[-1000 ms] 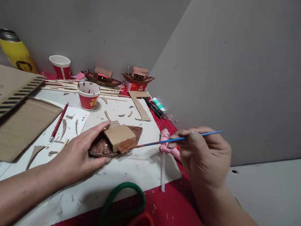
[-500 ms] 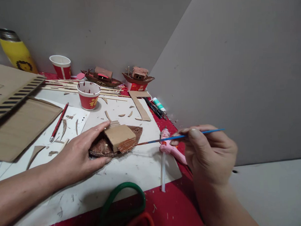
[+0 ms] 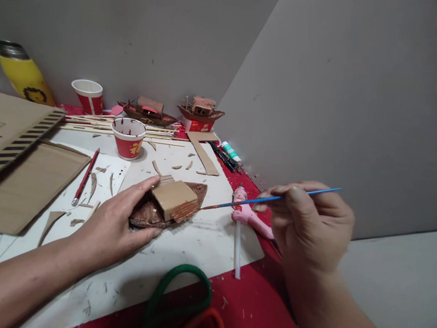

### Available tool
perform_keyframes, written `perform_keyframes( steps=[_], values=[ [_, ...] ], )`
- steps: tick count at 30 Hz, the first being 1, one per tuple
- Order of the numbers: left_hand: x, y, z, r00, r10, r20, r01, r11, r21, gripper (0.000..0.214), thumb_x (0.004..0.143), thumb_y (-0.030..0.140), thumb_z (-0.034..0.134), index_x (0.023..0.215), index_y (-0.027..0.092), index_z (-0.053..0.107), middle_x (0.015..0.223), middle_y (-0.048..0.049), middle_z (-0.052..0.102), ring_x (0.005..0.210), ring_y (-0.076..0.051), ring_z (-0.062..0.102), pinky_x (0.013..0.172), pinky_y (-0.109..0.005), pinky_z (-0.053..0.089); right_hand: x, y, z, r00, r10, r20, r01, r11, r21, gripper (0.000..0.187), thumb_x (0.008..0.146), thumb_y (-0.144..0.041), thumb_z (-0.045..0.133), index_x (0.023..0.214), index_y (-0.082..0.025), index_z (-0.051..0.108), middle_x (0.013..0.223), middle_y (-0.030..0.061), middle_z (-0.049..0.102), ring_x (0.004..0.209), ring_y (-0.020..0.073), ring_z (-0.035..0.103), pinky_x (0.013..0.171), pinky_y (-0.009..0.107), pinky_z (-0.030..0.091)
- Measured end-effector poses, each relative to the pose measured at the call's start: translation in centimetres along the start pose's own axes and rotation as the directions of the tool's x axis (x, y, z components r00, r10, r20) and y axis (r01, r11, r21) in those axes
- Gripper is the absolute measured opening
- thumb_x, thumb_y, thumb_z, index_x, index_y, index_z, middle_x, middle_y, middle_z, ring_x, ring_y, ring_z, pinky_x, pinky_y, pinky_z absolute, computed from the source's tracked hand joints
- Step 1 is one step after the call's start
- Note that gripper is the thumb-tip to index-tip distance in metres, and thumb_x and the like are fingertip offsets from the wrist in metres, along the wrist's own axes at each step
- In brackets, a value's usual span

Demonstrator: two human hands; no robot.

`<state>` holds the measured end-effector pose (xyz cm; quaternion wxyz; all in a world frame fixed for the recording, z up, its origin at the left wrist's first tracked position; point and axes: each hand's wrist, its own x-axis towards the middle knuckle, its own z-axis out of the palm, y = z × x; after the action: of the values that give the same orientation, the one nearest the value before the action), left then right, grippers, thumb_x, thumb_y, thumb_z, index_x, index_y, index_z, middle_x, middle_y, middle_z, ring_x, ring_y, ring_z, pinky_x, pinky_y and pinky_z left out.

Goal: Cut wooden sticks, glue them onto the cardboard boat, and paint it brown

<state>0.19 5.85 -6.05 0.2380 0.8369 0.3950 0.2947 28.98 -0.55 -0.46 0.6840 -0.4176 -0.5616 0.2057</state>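
Observation:
My left hand [image 3: 109,225] grips a small cardboard boat model [image 3: 169,204] on the white sheet [image 3: 192,246], thumb and fingers round its left end. The model has a tan cardboard roof and a brown-painted hull. My right hand [image 3: 310,228] pinches a thin blue paintbrush [image 3: 263,200]. The brush lies level, its brown tip just right of the roof's painted edge.
A red paper cup [image 3: 128,137] with brown paint stands behind the model. Two finished boat models [image 3: 148,110] [image 3: 201,109] sit by the grey wall. A pink glue gun [image 3: 247,215], cardboard sheets [image 3: 29,180], a red pencil [image 3: 85,177], wooden sticks, a yellow flask [image 3: 24,75] and green cord [image 3: 180,289] lie around.
My right hand has drawn the paintbrush to the right, pulling its tip slightly away from the model's roof. My left hand and the model have stayed still.

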Motion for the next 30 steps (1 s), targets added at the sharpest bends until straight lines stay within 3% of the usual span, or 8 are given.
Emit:
perform_keyframes(
  steps=[7,14,18,22,30],
  values=[
    [0.0,0.4,-0.1,1.0,-0.022,-0.001,0.022,1.0,-0.004,0.079,0.08,0.044,0.07,0.151,0.025,0.041,0.15,-0.0103,0.055,0.133,-0.032,0.056,0.113,-0.045,0.044,-1.0,0.5,0.0,0.992,0.123,0.017,-0.122,0.992,-0.044,0.006,0.089,-0.027,0.073,0.085,-0.024,0.076,0.078,-0.0002,0.074,0.061,0.0165,0.074,0.05,0.027,0.063],
    [0.3,0.7,-0.6,0.996,-0.073,0.049,0.075,0.997,-0.031,0.082,0.078,0.041,0.071,0.152,0.023,0.04,0.15,-0.0109,0.055,0.133,-0.033,0.056,0.113,-0.043,0.042,-0.3,0.4,-0.2,0.998,0.058,-0.033,-0.062,0.993,-0.105,0.009,0.087,-0.029,0.076,0.082,-0.022,0.076,0.072,0.0,0.074,0.054,0.0149,0.071,0.048,0.025,0.061],
    [0.7,1.1,-1.2,0.98,-0.187,0.067,0.193,0.974,-0.114,0.09,0.075,0.044,0.073,0.154,0.025,0.036,0.142,-0.0115,0.06,0.122,-0.033,0.064,0.109,-0.045,0.045,0.3,0.3,0.1,0.997,0.032,-0.076,-0.034,0.999,-0.019,0.011,0.082,-0.032,0.08,0.078,-0.024,0.075,0.067,-0.0017,0.074,0.05,0.0151,0.069,0.045,0.026,0.06],
    [1.0,1.7,-1.8,0.951,-0.299,0.073,0.308,0.92,-0.242,0.093,0.071,0.047,0.077,0.153,0.029,0.037,0.132,-0.0093,0.066,0.114,-0.031,0.068,0.106,-0.044,0.048,0.2,0.3,0.7,0.995,0.091,-0.042,-0.086,0.991,0.106,0.012,0.08,-0.033,0.082,0.074,-0.024,0.075,0.067,-0.0017,0.074,0.048,0.013,0.067,0.045,0.024,0.058],
    [1.4,1.2,-2.2,0.923,-0.377,0.074,0.377,0.853,-0.362,0.095,0.069,0.049,0.08,0.152,0.033,0.038,0.126,-0.0078,0.071,0.122,-0.033,0.064,0.107,-0.047,0.047,-0.4,0.9,1.2,0.975,0.222,-0.001,-0.22,0.966,0.137,0.015,0.08,-0.038,0.082,0.079,-0.024,0.076,0.068,-0.0001,0.076,0.052,0.0158,0.072,0.035,0.018,0.046]
  ],
)
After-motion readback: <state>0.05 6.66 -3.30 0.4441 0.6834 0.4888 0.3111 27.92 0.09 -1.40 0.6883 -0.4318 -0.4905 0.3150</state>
